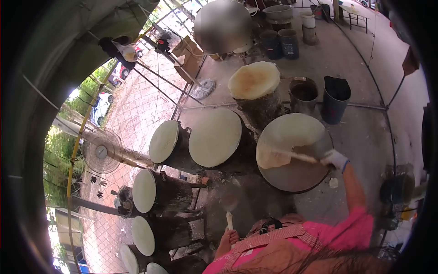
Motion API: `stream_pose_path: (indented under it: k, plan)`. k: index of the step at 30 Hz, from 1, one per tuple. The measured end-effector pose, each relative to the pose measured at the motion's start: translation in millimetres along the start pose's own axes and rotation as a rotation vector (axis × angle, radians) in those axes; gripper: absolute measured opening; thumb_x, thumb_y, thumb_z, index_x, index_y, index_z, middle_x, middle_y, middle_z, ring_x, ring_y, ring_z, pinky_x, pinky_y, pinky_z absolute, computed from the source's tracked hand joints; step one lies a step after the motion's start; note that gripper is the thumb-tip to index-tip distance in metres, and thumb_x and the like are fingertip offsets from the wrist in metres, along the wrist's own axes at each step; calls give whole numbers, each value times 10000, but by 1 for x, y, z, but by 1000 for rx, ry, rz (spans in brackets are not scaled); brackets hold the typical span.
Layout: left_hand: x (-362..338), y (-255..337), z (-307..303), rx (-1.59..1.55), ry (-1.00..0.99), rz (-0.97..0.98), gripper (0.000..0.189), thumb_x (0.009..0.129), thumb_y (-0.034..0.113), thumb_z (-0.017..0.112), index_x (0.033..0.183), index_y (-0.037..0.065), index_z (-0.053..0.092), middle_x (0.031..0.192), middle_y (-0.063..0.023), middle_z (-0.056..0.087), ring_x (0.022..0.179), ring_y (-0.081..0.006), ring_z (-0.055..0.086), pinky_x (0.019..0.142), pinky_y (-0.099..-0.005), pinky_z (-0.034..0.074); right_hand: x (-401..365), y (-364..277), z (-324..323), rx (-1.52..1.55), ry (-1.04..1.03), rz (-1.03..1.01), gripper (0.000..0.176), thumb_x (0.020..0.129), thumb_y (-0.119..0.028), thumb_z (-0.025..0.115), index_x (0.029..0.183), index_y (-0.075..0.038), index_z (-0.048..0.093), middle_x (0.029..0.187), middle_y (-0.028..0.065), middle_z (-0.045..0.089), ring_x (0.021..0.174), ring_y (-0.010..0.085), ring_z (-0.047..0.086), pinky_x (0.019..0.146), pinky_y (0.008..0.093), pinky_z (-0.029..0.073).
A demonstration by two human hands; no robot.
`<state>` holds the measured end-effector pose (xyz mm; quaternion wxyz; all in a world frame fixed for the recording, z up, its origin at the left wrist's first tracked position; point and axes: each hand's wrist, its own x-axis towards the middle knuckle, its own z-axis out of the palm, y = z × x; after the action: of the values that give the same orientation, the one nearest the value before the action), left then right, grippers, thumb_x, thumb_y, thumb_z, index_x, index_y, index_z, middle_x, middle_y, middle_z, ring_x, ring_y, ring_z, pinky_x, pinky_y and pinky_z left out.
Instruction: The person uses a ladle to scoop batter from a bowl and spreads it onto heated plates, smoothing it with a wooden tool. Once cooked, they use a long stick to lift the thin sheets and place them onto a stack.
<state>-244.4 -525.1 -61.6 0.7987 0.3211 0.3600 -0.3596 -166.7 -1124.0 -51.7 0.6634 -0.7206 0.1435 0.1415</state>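
My right hand, in a white glove, grips a long wooden spreader that lies across a round griddle. Pale batter covers the griddle's far part, with a tan patch at its left; the near part shows bare grey metal. Lower down, my left hand is closed around the light wooden handle of a ladle, whose blurred head points away from me, left of the griddle.
Several drum stoves carry pale round sheets, such as the large one and a browned one. Beyond the griddle stand an open metal pot and a dark bucket. A fan stands by the wire fence at left.
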Motion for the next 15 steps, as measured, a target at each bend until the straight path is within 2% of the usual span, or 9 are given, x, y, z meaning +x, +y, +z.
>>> stream_pose_path:
  k: [1,3,4,6,8,9,11,13,15]
  plan:
    - [-4,2,-7,23,1,6,281,901,94,445,649,121,325,515,43,269,391,-68,260,347,-219,215,20,-10,3,119,44,-29,263,680,-80,665,936,-20,675,785,22,642,680,83,552,613,267,455]
    - [-7,4,-13,8,-37,-22,270,901,84,445,660,117,327,521,41,272,393,-66,260,348,-219,217,64,-21,7,-4,110,-209,244,695,-112,654,912,-6,683,688,25,616,562,105,532,461,267,415]
    - [-9,2,-17,-33,-78,-37,259,901,74,445,671,112,330,527,39,275,395,-64,259,349,-220,219,58,-45,11,13,114,-193,244,695,-112,654,912,-6,683,688,25,616,562,105,532,461,267,415]
    - [-12,-1,-28,-119,-69,-87,250,903,71,447,683,107,332,536,41,279,402,-58,258,351,-219,219,29,-86,28,-294,-7,235,247,698,-137,657,910,-11,684,660,35,607,512,111,519,431,292,407]
    - [-14,-2,-12,-242,-95,-121,242,905,69,448,694,101,334,545,42,282,410,-52,257,353,-218,218,34,-1,-4,-145,-179,189,235,689,-136,669,890,-14,683,625,44,594,467,117,509,399,299,399]
    - [-27,-6,11,-247,-26,-56,236,907,72,450,703,97,334,553,45,281,421,-45,258,358,-214,221,10,13,-14,-108,-197,224,219,695,-138,666,873,-11,681,603,45,580,461,112,506,395,290,395]
    - [-31,-12,19,-273,24,12,231,910,76,452,712,94,335,561,48,280,432,-38,259,363,-210,223,-20,7,-30,-102,-217,252,204,701,-140,663,857,-9,678,581,45,566,455,107,503,391,282,390]
    - [-31,-12,8,-96,77,15,326,954,232,418,659,103,367,532,29,285,415,-58,272,349,-197,237,-25,2,-34,-166,-101,177,190,724,-155,656,838,-5,677,587,46,569,462,94,499,388,267,378]
    - [-31,-10,-12,-120,20,-29,329,955,228,415,655,105,362,529,31,285,412,-58,272,346,-198,231,11,-29,-9,-42,-52,41,236,719,-174,654,856,17,676,622,48,596,462,97,496,408,271,393]
